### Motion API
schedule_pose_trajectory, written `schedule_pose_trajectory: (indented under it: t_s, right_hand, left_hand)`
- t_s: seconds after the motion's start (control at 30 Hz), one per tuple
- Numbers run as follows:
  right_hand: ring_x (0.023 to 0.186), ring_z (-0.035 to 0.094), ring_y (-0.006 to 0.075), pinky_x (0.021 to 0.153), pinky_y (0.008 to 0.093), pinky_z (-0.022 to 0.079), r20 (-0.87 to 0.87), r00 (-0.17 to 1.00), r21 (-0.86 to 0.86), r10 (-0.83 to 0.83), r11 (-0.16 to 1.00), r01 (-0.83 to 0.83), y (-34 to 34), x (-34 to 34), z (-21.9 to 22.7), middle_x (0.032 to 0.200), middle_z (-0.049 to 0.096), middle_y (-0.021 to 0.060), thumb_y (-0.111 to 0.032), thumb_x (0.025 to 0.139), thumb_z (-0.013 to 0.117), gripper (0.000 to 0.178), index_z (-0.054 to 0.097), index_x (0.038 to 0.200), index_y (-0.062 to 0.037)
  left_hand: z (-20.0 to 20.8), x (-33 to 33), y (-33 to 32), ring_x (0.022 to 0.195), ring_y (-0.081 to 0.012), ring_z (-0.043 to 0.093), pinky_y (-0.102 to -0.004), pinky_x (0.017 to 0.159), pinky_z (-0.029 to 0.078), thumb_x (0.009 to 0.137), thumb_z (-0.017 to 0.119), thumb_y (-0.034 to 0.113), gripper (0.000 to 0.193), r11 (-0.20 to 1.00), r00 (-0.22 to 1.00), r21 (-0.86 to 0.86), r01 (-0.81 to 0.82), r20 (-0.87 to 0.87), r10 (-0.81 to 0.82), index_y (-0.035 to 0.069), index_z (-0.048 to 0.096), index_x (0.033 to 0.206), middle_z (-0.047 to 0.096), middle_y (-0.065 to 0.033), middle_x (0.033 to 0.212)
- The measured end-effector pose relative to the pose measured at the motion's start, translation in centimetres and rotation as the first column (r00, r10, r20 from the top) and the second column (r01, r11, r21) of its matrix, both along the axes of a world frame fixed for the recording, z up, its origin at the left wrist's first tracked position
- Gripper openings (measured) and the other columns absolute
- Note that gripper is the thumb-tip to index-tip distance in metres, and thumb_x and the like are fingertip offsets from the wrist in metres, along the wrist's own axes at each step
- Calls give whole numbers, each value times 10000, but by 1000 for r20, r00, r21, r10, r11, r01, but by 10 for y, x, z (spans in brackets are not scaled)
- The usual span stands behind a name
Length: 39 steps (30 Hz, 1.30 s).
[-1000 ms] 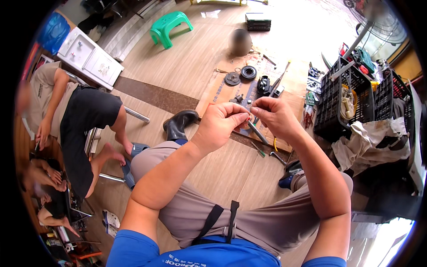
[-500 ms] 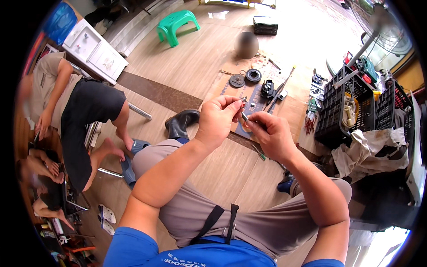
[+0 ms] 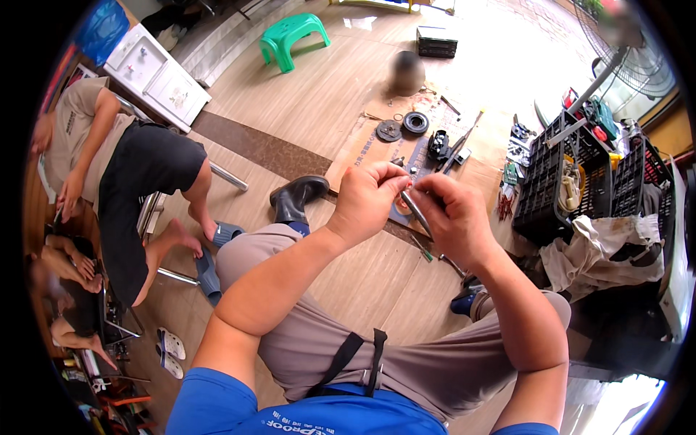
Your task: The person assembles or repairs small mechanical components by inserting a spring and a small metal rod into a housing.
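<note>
In front of me, over the cardboard, my two hands almost meet at the fingertips. A slim dark metal rod-shaped tool (image 3: 417, 210) is gripped by my right hand (image 3: 458, 221), its lower end slanting back toward the palm. My left hand (image 3: 366, 201) pinches a tiny part with a trace of red (image 3: 408, 186), mostly covered by the fingers. The tool's upper end comes close to that part; whether they touch cannot be seen. Beyond the hands lie a black ring-shaped wheel (image 3: 415, 123), a dark grey disc (image 3: 388, 130) and a black housing (image 3: 438, 145).
Cardboard (image 3: 478, 170) lies on the tiled floor under the parts. Black crates (image 3: 558, 174) with tools and cloth stand at the right, beside a fan (image 3: 638, 58). A green stool (image 3: 293, 40) is at the far left. Another person (image 3: 94, 145) sits at the left.
My right hand has risen slightly and turned, showing more of the tool's length. My left fingers have shifted a little right, and the small part is now more covered.
</note>
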State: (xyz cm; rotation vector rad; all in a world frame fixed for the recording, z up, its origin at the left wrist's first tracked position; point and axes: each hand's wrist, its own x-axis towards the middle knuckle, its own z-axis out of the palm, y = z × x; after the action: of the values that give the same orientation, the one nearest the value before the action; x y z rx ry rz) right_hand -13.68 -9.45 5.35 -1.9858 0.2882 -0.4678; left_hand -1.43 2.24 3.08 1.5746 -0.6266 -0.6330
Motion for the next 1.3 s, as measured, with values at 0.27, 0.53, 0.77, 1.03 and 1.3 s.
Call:
schedule_pose_trajectory:
  t_s: [0.27, 0.53, 0.77, 1.03, 1.3]
  right_hand:
    - [643, 623, 257, 622, 344, 487, -42, 990, -111, -133, 986, 128, -41, 10, -10, 740, 644, 178, -138, 877, 661, 134, 650, 904, -7]
    - [623, 580, 98, 577, 263, 471, -197, 980, 433, 28, 899, 61, -41, 11, -31, 714, 645, 40, -160, 952, 606, 189, 644, 898, 17]
    - [554, 552, 64, 456, 211, 393, -243, 943, 778, 227, 626, 50, -32, 0, -74, 743, 630, 17, -206, 970, 592, 195, 622, 871, -40]
    - [650, 654, 133, 535, 249, 504, -238, 932, 343, -274, 874, 345, -35, 8, -48, 951, 666, 119, -10, 908, 494, 270, 586, 1158, 32]
    - [728, 664, 142, 603, 254, 536, -6, 1000, 875, 10, 484, 0, 10, 13, -17, 1014, 645, 133, -40, 956, 503, 269, 518, 1202, 66]
  left_hand:
    - [-6, -2, 3, 727, -71, 590, -220, 672, 495, 919, 627, 42, 101, 963, 964, 59, 262, 28, -264, -34, 678, 960, 664, -24, 821]
    - [4, 11, 9, 729, -98, 611, -225, 674, 503, 935, 614, 69, 121, 984, 952, -129, 121, -265, -152, -27, 661, 991, 672, -47, 849]
    - [5, 16, 4, 701, -78, 602, -214, 663, 499, 943, 612, 94, 130, 992, 991, -123, -38, -130, 22, -17, 668, 982, 679, -26, 824]
    - [11, 4, 1, 701, -61, 591, -205, 642, 493, 932, 624, 71, 112, 999, 998, -17, -48, 31, 49, -22, 677, 965, 677, -21, 819]
    - [6, -3, 1, 714, -65, 592, -209, 664, 501, 927, 627, 57, 105, 998, 999, -53, -40, 13, 41, -29, 671, 967, 680, -23, 831]
